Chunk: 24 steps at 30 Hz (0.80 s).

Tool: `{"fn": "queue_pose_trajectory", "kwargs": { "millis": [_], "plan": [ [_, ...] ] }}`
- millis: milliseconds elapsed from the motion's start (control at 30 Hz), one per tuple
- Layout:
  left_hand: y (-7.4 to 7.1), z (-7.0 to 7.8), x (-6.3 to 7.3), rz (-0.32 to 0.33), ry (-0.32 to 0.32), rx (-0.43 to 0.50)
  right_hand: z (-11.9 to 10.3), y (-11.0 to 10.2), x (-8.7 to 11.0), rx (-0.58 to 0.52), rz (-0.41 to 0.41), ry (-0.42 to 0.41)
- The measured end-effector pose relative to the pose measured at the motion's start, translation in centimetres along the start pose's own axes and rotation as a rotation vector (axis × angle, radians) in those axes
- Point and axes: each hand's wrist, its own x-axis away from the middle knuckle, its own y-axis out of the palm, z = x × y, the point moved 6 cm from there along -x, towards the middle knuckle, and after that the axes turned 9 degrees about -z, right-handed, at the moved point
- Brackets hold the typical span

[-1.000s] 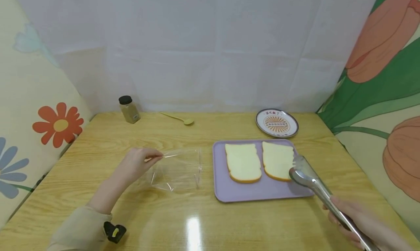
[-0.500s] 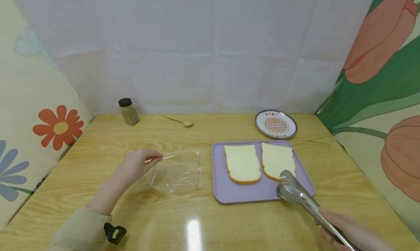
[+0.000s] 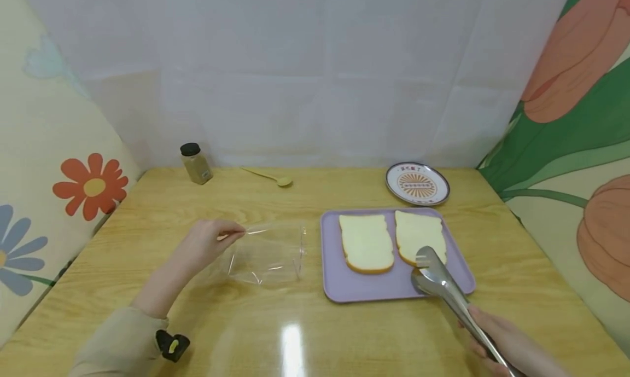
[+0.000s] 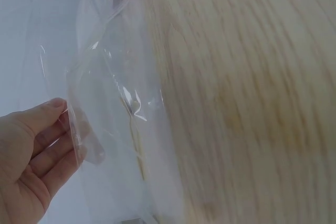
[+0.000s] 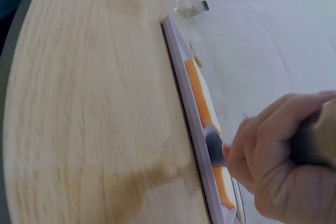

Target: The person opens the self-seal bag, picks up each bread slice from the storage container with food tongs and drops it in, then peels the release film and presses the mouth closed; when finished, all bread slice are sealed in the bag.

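My left hand (image 3: 209, 245) pinches the edge of a clear plastic bag (image 3: 268, 256) between thumb and fingers; the left wrist view shows the thin bag (image 4: 121, 103) hanging from the fingertips. Metal tongs (image 3: 453, 297) are gripped in my right hand (image 3: 502, 338). Their tips lie over the near edge of the right bread slice (image 3: 418, 232), one tip above it and the other lower at its front. Whether they squeeze the slice I cannot tell. A second bread slice (image 3: 366, 245) lies to its left. Both rest on a purple tray (image 3: 344, 289).
Behind the tray stands a white patterned plate (image 3: 417, 184). At the back left are a jar (image 3: 197, 164) with a black lid and a yellow spoon (image 3: 275, 179). A white cloth (image 3: 295, 81) hangs behind the wooden table (image 3: 236, 328).
My right hand has brought the tongs left, from the right slice's right side to its near edge. The left hand keeps its hold on the bag and has hardly moved.
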Motion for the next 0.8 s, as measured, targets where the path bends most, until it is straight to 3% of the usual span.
{"fn": "queue_pose_trajectory", "kwargs": {
  "millis": [100,267,433,633,800],
  "plan": [
    [-0.1,0.1,0.1,-0.006,-0.004,0.008,0.2,0.1,-0.1,0.032,0.051,0.001],
    [-0.2,0.1,0.1,-0.011,-0.001,0.002,0.1,0.2,-0.3,0.177,0.118,-0.031],
    [-0.1,0.1,0.1,0.001,0.011,-0.014,0.0,0.2,-0.5,0.18,0.179,-0.008],
    [-0.3,0.0,0.0,0.012,0.009,-0.001,-0.1,0.4,-1.0,0.115,0.192,0.006],
    [-0.1,0.0,-0.1,0.008,0.017,-0.006,-0.4,0.0,-1.6,0.146,0.225,0.0]
  ]
}}
